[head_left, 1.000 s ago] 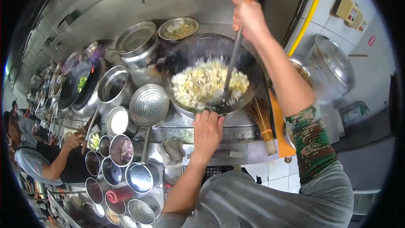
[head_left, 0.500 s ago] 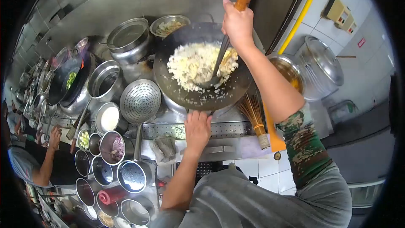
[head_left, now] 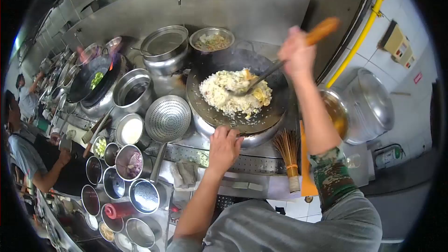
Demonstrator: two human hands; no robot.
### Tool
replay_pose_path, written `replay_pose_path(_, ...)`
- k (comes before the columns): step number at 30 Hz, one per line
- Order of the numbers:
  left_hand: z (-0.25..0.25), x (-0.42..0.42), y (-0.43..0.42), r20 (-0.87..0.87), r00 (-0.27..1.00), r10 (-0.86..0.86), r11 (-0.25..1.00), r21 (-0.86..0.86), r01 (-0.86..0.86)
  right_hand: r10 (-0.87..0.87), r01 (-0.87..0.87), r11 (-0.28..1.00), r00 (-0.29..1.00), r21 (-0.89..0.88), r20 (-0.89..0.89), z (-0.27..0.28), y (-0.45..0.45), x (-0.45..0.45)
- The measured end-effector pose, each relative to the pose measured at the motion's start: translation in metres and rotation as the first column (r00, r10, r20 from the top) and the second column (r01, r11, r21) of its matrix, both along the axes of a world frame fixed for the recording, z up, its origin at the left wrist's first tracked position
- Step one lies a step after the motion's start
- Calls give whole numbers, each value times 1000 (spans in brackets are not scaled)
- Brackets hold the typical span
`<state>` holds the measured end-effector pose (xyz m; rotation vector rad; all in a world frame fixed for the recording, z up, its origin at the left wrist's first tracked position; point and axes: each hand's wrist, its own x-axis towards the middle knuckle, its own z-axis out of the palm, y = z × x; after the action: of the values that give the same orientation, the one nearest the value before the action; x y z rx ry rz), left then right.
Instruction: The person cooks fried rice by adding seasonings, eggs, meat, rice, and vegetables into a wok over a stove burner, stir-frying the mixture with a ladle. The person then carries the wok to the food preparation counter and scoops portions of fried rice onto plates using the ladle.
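Your wok, towards the right end of the stove top, holds a heap of what looks like rice with yellow pieces; beyond its far rim, a metal bowl carries chopped food; near the stove top's front edge, left of the strainer, one pot contains something white and another purple pieces. Your right hand is wrapped round the ladle; its head sits in the heap, its long axis slanting from there up and rightward, wooden end pointing to the far right corner; your left hand is at the wok's near rim; its fingertips are hard to make out, so I cannot tell whether it grips.
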<state>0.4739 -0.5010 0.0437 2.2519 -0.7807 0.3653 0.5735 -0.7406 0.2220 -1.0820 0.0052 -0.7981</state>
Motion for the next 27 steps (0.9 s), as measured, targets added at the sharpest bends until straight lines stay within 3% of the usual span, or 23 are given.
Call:
replay_pose_path(1,8,-7,5,-7,1000,7,1000,13,-7,198,-195,977,980,-91,23,-28,-3,18)
replay_pose_path(3,25,-26,18,47,998,37,998,-44,-35,225,-239,968,961,-74,-159,6,0,35)
replay_pose_path(6,37,-67,54,-104,979,176,984,13,-176,317,-319,936,948,-146,-34,38,-10,54)
replay_pose_path(9,37,-101,78,-204,936,287,958,60,-281,299,-298,951,954,-85,-6,29,8,70)
replay_pose_path(10,36,-111,84,-260,902,343,939,76,-335,199,-213,962,975,-169,-95,7,25,86)
replay_pose_path(11,34,-120,90,-264,899,349,937,84,-339,376,-385,910,923,-155,-86,-3,26,97)
replay_pose_path(13,30,-140,103,-324,837,441,898,140,-418,503,-554,811,825,-191,-259,14,33,123)
replay_pose_path(15,29,-159,125,-365,805,468,880,107,-464,446,-547,808,811,-219,-380,46,23,127)
replay_pose_path(17,31,-187,145,-321,729,604,793,150,-591,566,-628,758,768,-178,-299,59,2,97)
replay_pose_path(18,31,-199,151,-314,647,695,715,206,-668,430,-479,846,873,-235,-231,46,19,64)
replay_pose_path(19,34,-205,154,-339,586,736,665,199,-720,581,-649,741,749,-173,-319,13,2,54)
replay_pose_path(20,16,-214,164,-396,548,737,630,109,-769,147,-201,744,980,-637,-137,-22,-12,50)
replay_pose_path(21,25,-215,167,-378,587,716,663,104,-741,43,-146,639,987,-756,-155,-48,-44,54)
replay_pose_path(22,24,-222,172,-396,581,711,652,62,-756,-179,218,67,963,-974,203,-60,-70,54)
replay_pose_path(23,31,-229,175,-364,590,721,650,60,-758,-142,184,148,976,-972,163,-72,-94,52)
replay_pose_path(24,24,-240,186,-345,578,740,629,49,-776,-81,105,421,994,-901,78,-73,-93,40)
replay_pose_path(25,29,-248,195,-335,552,763,596,36,-802,-2,-4,720,1000,-694,-7,-64,-79,19)
replay_pose_path(26,23,-261,207,-316,491,812,530,47,-847,32,-29,849,999,-528,-4,-54,-58,-4)
replay_pose_path(27,15,-274,219,-278,424,862,451,38,-892,-46,51,890,999,-452,23,-42,-22,-39)
